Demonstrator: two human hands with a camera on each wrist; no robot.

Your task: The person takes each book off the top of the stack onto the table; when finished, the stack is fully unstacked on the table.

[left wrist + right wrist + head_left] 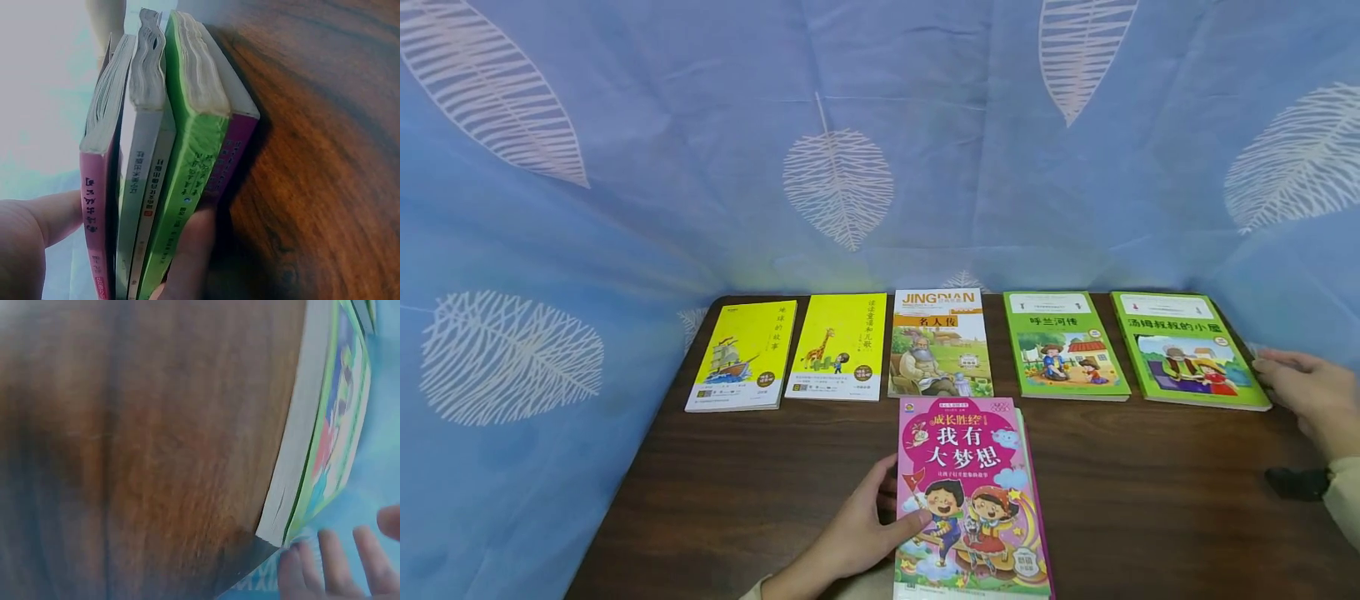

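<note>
My left hand [859,533] grips a stack of several books, its thumb lying over the left side of the top one, a pink storybook [958,500] with two cartoon children. From the left wrist view, the stack's spines show: a pink one [94,206], pale thinner ones, a thick green book [187,181] and a purple one [232,147] at the bottom. My right hand [1309,396], fingers extended and holding nothing, is at the right edge of a green book [1198,354] on the table. In the right wrist view its fingertips are by that book's corner.
Along the table's far edge lie a yellow ship book [737,354], a yellow giraffe book [835,346], a white-and-orange book [940,343] and another green book [1063,346]. A blue leaf-patterned cloth [925,208] hangs behind and beside the brown table [737,492].
</note>
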